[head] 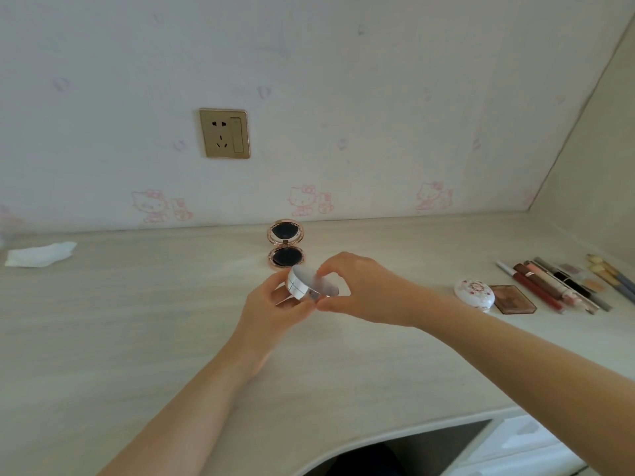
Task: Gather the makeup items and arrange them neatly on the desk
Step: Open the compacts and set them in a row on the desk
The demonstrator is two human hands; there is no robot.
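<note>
You are pinching the round silver-white compact (311,286) between left hand (275,304) and right hand (360,290); the arranged row of makeup sticks (556,286) is lying at frame right, nearer your right hand.

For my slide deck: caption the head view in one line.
Both hands, left hand and right hand, hold a round white compact above the desk, makeup row at right.
</note>
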